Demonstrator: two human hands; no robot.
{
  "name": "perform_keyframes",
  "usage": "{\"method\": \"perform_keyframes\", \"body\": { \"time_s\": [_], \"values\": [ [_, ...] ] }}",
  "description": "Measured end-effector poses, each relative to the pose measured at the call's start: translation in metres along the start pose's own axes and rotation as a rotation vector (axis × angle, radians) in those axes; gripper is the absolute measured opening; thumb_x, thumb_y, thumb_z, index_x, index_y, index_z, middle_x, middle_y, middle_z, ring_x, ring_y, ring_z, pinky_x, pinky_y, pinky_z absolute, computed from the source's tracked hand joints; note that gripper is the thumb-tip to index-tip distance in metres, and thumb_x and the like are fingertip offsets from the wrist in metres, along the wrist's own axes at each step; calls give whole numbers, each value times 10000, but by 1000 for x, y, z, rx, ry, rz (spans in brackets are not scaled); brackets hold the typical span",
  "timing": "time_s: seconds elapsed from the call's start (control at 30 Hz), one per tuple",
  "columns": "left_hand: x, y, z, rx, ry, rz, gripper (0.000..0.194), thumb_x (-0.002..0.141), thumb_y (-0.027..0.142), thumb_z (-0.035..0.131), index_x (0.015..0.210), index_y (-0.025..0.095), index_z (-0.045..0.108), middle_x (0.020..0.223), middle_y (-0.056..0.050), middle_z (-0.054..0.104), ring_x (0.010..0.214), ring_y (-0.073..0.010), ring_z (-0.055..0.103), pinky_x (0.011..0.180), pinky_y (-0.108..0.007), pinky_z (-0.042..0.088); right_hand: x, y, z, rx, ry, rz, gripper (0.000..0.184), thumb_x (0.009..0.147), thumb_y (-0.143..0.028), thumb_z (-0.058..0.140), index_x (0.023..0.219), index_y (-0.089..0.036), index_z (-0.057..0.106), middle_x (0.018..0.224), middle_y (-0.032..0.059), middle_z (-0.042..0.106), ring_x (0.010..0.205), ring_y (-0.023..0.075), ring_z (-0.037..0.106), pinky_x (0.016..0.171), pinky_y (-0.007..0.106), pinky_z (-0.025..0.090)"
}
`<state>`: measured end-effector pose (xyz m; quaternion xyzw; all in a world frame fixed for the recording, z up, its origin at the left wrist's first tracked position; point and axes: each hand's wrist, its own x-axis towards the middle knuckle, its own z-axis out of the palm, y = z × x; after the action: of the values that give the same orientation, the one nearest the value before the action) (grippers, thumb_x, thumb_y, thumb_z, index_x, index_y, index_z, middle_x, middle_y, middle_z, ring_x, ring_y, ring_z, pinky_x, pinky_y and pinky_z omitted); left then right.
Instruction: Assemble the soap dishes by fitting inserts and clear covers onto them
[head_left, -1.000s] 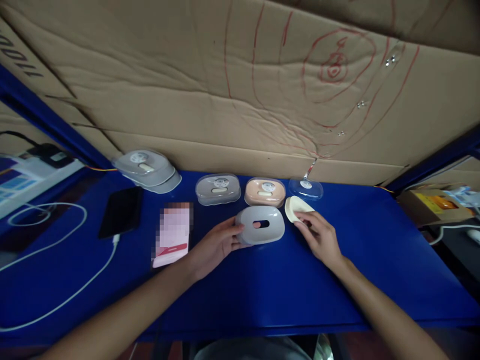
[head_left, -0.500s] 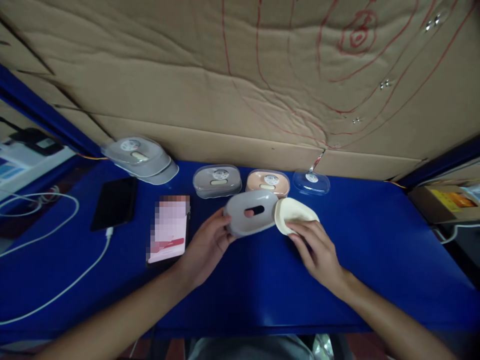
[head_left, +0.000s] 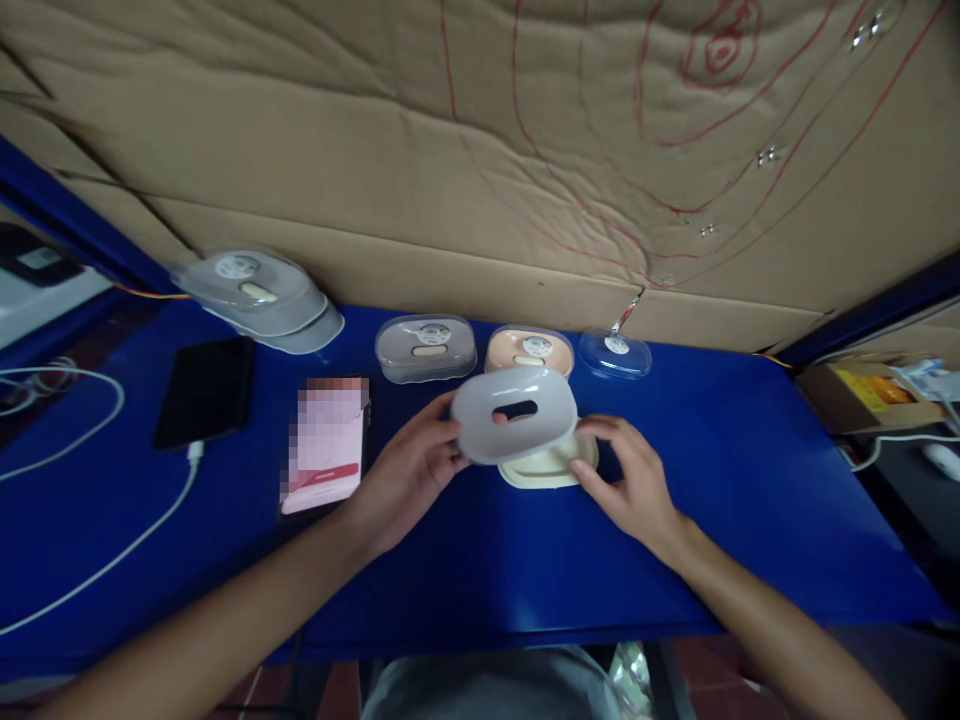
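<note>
My left hand (head_left: 416, 460) is closed on the left end of a glossy grey oval shell (head_left: 487, 435) with a long slot in its middle, one fingertip showing through the slot. The shell is tilted above a cream oval tray (head_left: 544, 475) and hides its far left part. My right hand (head_left: 634, 485) grips the tray's right end, thumb on the near rim and fingers at the far side, close to the shell's right edge. Whether those fingers also touch the shell I cannot tell.
Behind stand a grey case (head_left: 427, 350) and a peach case (head_left: 529, 345) with clear lids, plus a loose clear lid (head_left: 619, 358). Stacked grey cases (head_left: 274, 300) are at the back left. A lit phone (head_left: 326, 450), a dark phone (head_left: 206, 390) and a white cable (head_left: 150, 550) lie left.
The cream tray has moved left and down, from beside the grey shell to under it, and now lies flatter. My right hand has moved from its top to its right end.
</note>
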<state>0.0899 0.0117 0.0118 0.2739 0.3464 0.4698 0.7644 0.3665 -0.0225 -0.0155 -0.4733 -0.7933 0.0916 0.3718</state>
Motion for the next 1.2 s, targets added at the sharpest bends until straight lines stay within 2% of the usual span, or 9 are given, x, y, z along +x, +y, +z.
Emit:
{"method": "perform_keyframes", "body": {
  "time_s": [0.1, 0.17, 0.2, 0.33, 0.53, 0.73, 0.93, 1.07, 1.2],
  "values": [
    [-1, -8, 0, 29, -68, -78, 512, 832, 232, 769, 1335, 225, 672, 1246, -69, 761, 1060, -224, 713, 898, -314, 568, 0, 6, -9, 88, -56, 36, 870, 923, -533, 748, 1622, -276, 299, 1626, 174, 433, 1475, 372, 472, 1122, 577, 510],
    [-2, -14, -1, 58, -126, -129, 610, 813, 254, 810, 1398, 243, 637, 1307, -80, 738, 1129, -248, 700, 933, -329, 563, 0, 6, -11, 90, -191, -9, 991, 917, -552, 751, 1675, -308, 161, 1731, 157, 242, 1575, 380, 312, 1201, 602, 435],
    [-3, -16, -2, 82, -141, -139, 658, 800, 270, 831, 1423, 258, 620, 1340, -80, 724, 1175, -264, 687, 954, -337, 559, 0, 5, -12, 67, -241, -24, 969, 930, -533, 742, 1677, -327, 161, 1740, 141, 221, 1589, 373, 280, 1220, 601, 411],
    [-3, -21, -6, 322, -112, -65, 712, 855, 386, 821, 1506, 307, 545, 1503, -63, 625, 1393, -308, 562, 1106, -383, 499, 1, 4, -12, -2, -229, -39, 812, 970, -460, 714, 1647, -358, 276, 1686, 128, 331, 1556, 345, 355, 1226, 573, 413],
    [2, -34, -18, 767, -137, 262, 544, 1008, 448, 630, 1531, 359, 511, 1626, -38, 468, 1490, -286, 466, 1227, -430, 417, 3, 15, -23, -119, -250, -69, 651, 930, -497, 753, 1500, -289, 517, 1566, 146, 480, 1439, 349, 498, 1165, 542, 478],
    [2, -40, -23, 950, -215, 332, 580, 995, 398, 658, 1547, 356, 484, 1631, -61, 464, 1504, -292, 446, 1252, -474, 390, 5, 15, -25, -230, -355, -2, 614, 883, -614, 756, 1348, -251, 586, 1410, 165, 532, 1325, 378, 567, 1075, 581, 531],
    [-1, -32, -16, 845, -173, 235, 644, 927, 339, 751, 1532, 336, 532, 1621, -76, 504, 1428, -315, 532, 1235, -494, 388, 0, 16, -12, -139, -378, 111, 665, 912, -582, 733, 1457, -289, 489, 1524, 176, 410, 1354, 377, 560, 1025, 545, 587],
    [2, -30, -15, 761, -100, 167, 670, 848, 296, 824, 1478, 304, 598, 1549, -98, 576, 1339, -309, 599, 1189, -489, 429, -1, 22, -9, -180, -420, 30, 790, 941, -540, 719, 1610, -357, 340, 1704, 159, 265, 1497, 424, 417, 1134, 647, 463],
    [4, -29, -14, 625, -112, 93, 606, 796, 271, 855, 1374, 268, 676, 1417, -107, 652, 1281, -297, 619, 1137, -486, 471, 1, 25, -10, -145, -435, 35, 944, 902, -552, 764, 1658, -365, 231, 1644, 165, 381, 1487, 413, 424, 1146, 646, 433]
  ]
}}
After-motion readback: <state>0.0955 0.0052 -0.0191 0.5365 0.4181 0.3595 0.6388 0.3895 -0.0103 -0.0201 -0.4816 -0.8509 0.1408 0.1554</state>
